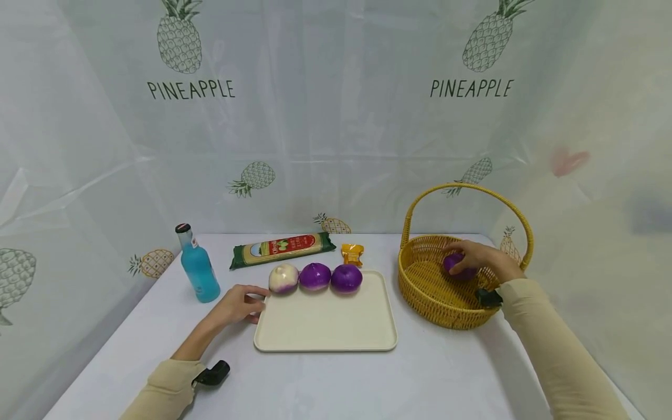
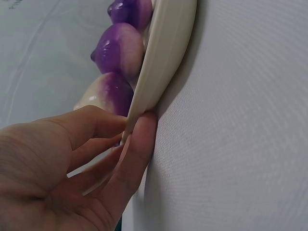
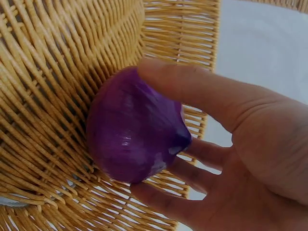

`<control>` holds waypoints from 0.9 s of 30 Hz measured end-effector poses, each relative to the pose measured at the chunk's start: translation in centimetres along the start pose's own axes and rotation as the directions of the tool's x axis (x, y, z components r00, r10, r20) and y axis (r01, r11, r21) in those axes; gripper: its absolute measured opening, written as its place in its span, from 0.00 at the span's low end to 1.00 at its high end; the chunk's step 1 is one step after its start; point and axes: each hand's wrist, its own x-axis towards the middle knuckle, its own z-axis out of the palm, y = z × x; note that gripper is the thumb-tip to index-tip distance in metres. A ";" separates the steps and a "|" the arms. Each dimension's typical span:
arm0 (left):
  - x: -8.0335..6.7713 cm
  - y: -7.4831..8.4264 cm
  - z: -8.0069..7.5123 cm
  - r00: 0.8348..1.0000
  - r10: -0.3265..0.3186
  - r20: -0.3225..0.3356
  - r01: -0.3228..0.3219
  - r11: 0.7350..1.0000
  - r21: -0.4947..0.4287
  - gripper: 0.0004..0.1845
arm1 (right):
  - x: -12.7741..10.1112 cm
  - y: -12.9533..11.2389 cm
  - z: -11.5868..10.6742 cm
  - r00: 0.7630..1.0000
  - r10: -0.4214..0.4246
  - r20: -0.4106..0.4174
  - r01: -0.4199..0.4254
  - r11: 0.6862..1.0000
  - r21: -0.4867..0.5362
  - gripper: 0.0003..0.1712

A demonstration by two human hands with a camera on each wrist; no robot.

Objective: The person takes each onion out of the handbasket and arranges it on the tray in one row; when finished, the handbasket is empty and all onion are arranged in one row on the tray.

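My left hand (image 1: 238, 304) pinches the left rim of a cream tray (image 1: 328, 326), thumb on one side and fingers on the other, as the left wrist view shows. Along the tray's far edge sit a white-and-purple bulb (image 1: 283, 279) and two purple ones, the middle bulb (image 1: 315, 276) and the right bulb (image 1: 347, 279). Inside a yellow wicker basket (image 1: 441, 312), my right hand (image 1: 475, 259) holds a purple onion (image 3: 137, 130) between thumb and fingers. The onion lies against the woven basket, its pointed tip toward the palm.
A bottle of blue drink (image 1: 200, 271) stands left of the tray. Behind the tray lie a long green-ended pasta packet (image 1: 283, 248) and a small orange wrapped packet (image 1: 352, 254). The basket's tall handle (image 1: 464, 186) arches above it. A pineapple-print sheet hangs behind the table.
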 end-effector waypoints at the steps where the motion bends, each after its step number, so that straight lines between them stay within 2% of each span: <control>1: 0.0 0.0 0.0 1.000 -0.001 -0.001 0.001 1.000 -0.003 0.19 | 0.0 0.0 0.0 1.000 0.000 0.000 0.000 1.000 0.002 0.38; 13: -0.3 0.2 0.0 1.000 0.000 0.001 0.000 1.000 -0.004 0.19 | 0.0 0.2 0.2 0.999 -0.029 0.014 0.029 1.000 0.003 0.34; 19: -0.3 0.3 0.0 1.000 -0.007 -0.001 0.007 1.000 -0.010 0.19 | -0.1 0.1 0.1 0.999 -0.031 -0.005 0.031 0.999 -0.039 0.34; 27: -0.2 0.2 -0.1 1.000 0.010 0.009 -0.009 1.000 -0.019 0.19 | -0.6 -2.0 -1.4 0.994 -0.084 -0.065 0.076 0.991 -0.112 0.33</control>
